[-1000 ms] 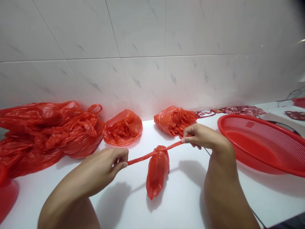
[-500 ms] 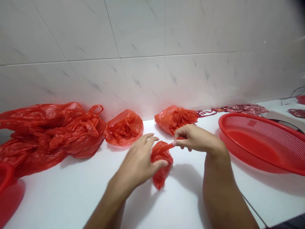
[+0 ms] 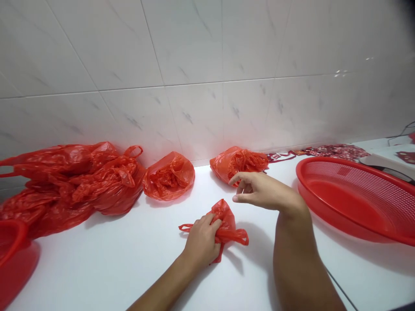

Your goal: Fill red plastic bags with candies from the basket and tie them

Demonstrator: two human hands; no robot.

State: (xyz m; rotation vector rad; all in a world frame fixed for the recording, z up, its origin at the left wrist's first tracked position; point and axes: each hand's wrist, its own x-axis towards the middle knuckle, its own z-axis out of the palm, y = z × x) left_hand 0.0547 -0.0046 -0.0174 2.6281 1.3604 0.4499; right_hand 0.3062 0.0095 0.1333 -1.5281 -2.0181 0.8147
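Note:
A small red plastic bag point(image 3: 228, 216) lies bunched on the white table in front of me, its handle loops sticking out to the left and right. My left hand point(image 3: 204, 239) is wrapped over the bag's middle and grips it. Above and to the right of it hovers my right hand point(image 3: 246, 188), fingers curved and apart, with nothing in it. Just behind my right hand, a rolled red bag bundle point(image 3: 227, 163) rests near the wall. Another red bag point(image 3: 170, 177), its mouth spread and crumpled plastic inside, sits left of that bundle.
A large heap of red plastic bags point(image 3: 106, 185) lies along the wall at left. At the left edge is a red tub point(image 3: 19, 259). On the right stands a red mesh basket point(image 3: 304, 203). Patterned red cloth point(image 3: 340, 151) lies behind it, against the tiled wall point(image 3: 194, 108).
My left hand has gone from open beside the small bag to gripping it. My right hand has let go of the bag's end. The bag's handles now spread to both sides.

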